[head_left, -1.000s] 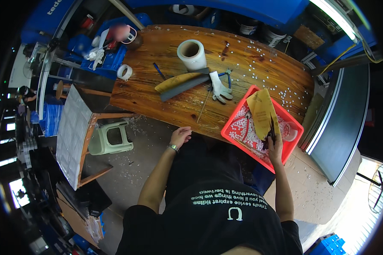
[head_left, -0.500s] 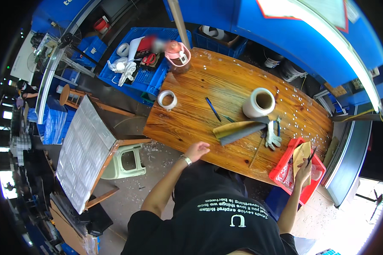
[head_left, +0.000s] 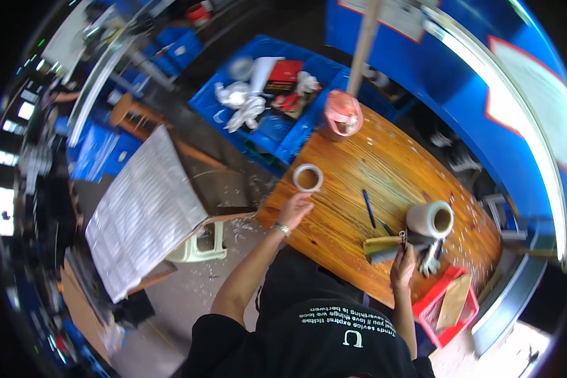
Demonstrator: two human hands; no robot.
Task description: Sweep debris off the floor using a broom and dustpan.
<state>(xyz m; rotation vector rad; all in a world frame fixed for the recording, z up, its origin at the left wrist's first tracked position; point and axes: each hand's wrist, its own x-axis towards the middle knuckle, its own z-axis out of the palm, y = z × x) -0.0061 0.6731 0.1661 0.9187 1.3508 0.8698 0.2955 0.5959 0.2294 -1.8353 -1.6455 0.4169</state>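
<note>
On the table (head_left: 343, 217), toward its left end, sits the tape (head_left: 295, 179), with the left hand (head_left: 294, 213) at its near rim, fingers slightly curled; whether they grip it I can't tell. Closed on a tool (head_left: 402, 239) too blurred to name, the right hand (head_left: 403, 269) is near the pen (head_left: 368, 208), film roll (head_left: 422, 219) and red bin (head_left: 436, 286).

Decent gap on the table (head_left: 384, 160) between tape (head_left: 295, 179) and pen (head_left: 368, 209), but the roll (head_left: 423, 219) and glove (head_left: 430, 262) crowd the right side.
</note>
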